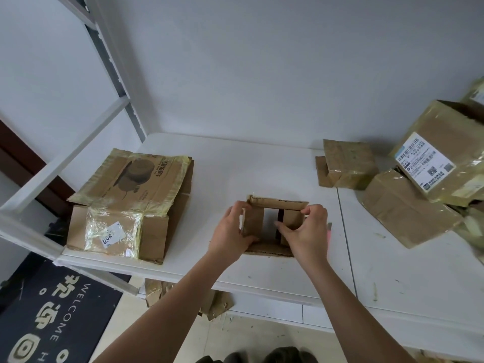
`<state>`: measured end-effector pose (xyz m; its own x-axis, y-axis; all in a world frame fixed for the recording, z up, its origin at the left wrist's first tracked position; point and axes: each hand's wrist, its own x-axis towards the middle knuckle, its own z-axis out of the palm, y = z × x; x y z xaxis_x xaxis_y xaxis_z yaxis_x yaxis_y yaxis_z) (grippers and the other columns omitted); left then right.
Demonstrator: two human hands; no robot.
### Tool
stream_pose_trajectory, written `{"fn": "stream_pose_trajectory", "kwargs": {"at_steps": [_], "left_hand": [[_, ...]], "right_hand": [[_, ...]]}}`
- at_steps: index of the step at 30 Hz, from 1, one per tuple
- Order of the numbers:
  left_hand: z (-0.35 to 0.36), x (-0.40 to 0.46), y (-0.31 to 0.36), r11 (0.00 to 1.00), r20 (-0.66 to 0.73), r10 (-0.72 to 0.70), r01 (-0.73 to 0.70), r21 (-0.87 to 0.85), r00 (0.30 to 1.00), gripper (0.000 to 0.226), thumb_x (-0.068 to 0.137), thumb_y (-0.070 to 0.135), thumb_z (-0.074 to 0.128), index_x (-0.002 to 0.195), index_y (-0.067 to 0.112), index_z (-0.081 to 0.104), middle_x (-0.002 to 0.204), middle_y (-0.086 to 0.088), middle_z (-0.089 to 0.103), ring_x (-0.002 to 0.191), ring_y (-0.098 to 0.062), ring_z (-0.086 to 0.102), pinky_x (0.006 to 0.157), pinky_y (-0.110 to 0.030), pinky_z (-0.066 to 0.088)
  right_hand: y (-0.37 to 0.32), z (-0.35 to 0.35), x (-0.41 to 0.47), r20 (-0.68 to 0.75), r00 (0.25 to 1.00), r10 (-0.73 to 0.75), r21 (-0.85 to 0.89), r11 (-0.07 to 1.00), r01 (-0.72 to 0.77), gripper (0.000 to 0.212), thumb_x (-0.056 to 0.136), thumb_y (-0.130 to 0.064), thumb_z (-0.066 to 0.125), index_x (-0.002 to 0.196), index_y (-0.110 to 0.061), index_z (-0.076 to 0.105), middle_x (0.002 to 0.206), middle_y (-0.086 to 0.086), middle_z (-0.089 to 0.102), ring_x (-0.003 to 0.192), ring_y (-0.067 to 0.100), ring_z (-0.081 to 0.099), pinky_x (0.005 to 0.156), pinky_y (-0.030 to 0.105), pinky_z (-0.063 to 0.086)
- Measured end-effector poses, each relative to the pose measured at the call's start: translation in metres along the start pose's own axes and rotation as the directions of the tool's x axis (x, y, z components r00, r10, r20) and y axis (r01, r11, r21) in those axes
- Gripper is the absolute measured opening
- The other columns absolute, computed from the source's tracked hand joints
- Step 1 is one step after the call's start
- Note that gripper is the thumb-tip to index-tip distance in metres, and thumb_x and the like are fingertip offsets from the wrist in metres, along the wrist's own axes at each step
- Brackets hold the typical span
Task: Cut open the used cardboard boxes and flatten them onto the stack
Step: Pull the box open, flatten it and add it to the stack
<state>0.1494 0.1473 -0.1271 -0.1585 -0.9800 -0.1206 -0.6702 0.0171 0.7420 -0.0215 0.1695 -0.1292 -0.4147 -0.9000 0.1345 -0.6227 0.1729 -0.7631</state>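
Cardboard box (272,224) in hands (230,231), WELCOME mat (52,310)

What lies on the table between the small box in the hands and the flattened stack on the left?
Nothing: in the head view, the white table is bare between the small box and the flattened stack.
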Motion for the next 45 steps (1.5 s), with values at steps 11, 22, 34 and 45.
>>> {"fn": "stream_pose_trajectory", "kwargs": {"at_steps": [11, 22, 34, 45], "left_hand": [[-0.005, 0.013, 0.005, 0.957, -0.231, -0.285, 0.289, -0.014, 0.930, 0.063, 0.072, 0.033, 0.081, 0.101, 0.022, 0.026, 0.099, 0.005, 0.041, 0.081, -0.017, 0.043, 0.061, -0.027, 0.037], [-0.053, 0.012, -0.035, 0.225, 0.348, -0.344, 0.436, -0.872, 0.872, 0.049, 0.085, -0.014, 0.031, 0.121, 0.007, 0.057, 0.111, -0.021, 0.068, 0.101, -0.033, 0.069, 0.084, -0.044, 0.057], [0.015, 0.020, -0.069, 0.859, -0.064, -0.513, 0.511, -0.040, 0.856, 0.015, 0.094, 0.026, 0.060, 0.083, 0.019, 0.054, 0.084, -0.001, 0.061, 0.069, -0.010, 0.056, 0.049, -0.022, 0.043], [-0.025, 0.013, -0.038, 0.960, -0.127, -0.267, 0.253, -0.119, 0.955, 0.024, 0.095, 0.005, 0.053, 0.104, 0.026, 0.059, 0.083, 0.009, 0.060, 0.069, -0.001, 0.056, 0.044, -0.013, 0.042]], "right_hand": [[-0.013, -0.029, 0.000, 0.186, 0.972, -0.142, 0.248, 0.964, 0.094, 0.053, 0.094, 0.001, 0.056, 0.139, -0.026, 0.049, 0.097, -0.012, 0.062, 0.074, -0.009, 0.060, 0.068, 0.005, 0.046], [0.003, -0.040, 0.011, 0.470, 0.855, -0.217, 0.000, 0.969, 0.246, 0.057, 0.084, 0.015, 0.047, 0.112, -0.028, 0.072, 0.104, -0.013, 0.066, 0.100, 0.004, 0.061, 0.074, 0.001, 0.039], [0.038, 0.019, -0.015, 0.637, 0.761, -0.118, -0.378, 0.813, 0.442, 0.043, 0.096, -0.039, 0.058, 0.138, -0.032, 0.053, 0.131, -0.009, 0.041, 0.117, 0.010, 0.046, 0.088, 0.028, 0.051], [0.015, 0.002, 0.020, 0.379, 0.878, -0.292, -0.302, 0.858, 0.416, 0.069, 0.075, -0.022, 0.083, 0.132, -0.029, 0.045, 0.143, 0.007, 0.037, 0.134, 0.027, 0.035, 0.111, 0.044, 0.034]]}}
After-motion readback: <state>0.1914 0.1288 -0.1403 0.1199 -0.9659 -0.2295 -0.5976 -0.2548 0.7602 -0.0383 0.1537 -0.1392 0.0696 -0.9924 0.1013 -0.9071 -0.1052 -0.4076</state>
